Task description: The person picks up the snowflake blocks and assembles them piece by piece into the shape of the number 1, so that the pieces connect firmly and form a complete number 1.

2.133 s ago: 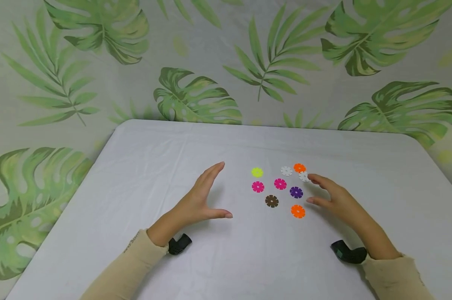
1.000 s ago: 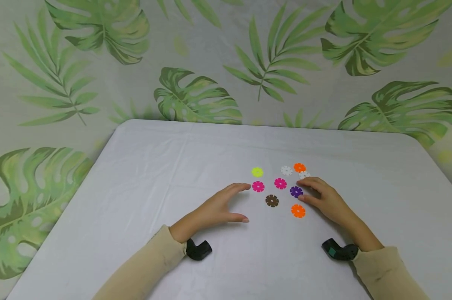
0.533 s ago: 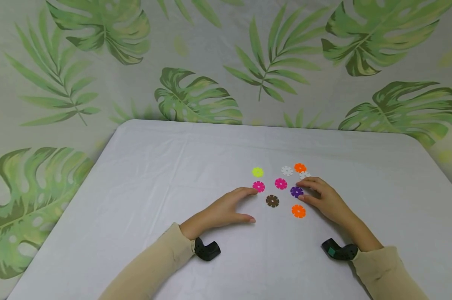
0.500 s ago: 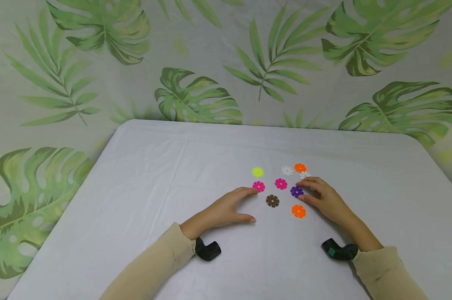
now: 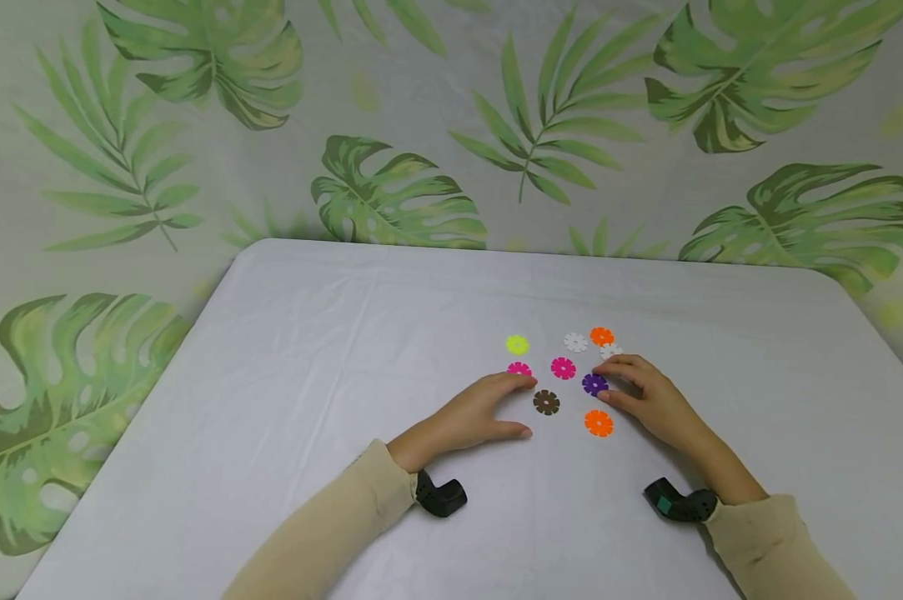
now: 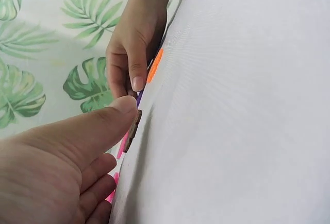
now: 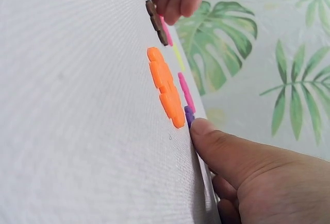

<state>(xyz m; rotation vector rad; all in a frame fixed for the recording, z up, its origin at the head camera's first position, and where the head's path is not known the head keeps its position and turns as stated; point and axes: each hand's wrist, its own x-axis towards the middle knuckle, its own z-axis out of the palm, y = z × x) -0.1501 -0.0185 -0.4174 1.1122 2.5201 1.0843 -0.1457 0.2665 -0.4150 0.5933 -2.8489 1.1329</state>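
Thumb and fingertips of my right hand [image 5: 664,408] pinch the purple notched disc [image 5: 594,384] by opposite edges, low at the table. In the right wrist view the thumb [image 7: 232,152] meets the purple disc [image 7: 189,116]. My left hand [image 5: 469,412] holds nothing; its thumb and fingers are spread apart just left of the brown disc [image 5: 546,402]. Its fingers partly cover a pink disc [image 5: 519,368]. The left wrist view shows the left thumb [image 6: 87,131] in front of the brown disc [image 6: 133,132].
On the white table [image 5: 308,333] lie a second pink disc [image 5: 563,368], a yellow disc [image 5: 517,345], a white disc [image 5: 575,342] and orange discs [image 5: 599,423] [image 5: 602,336]. Another white disc [image 5: 611,351] overlaps the far orange one. A leaf-patterned cloth [image 5: 398,100] stands behind.
My left hand has moved right, over part of the left pink disc and close to the brown one. The right hand came left to the purple disc and has since stayed there.
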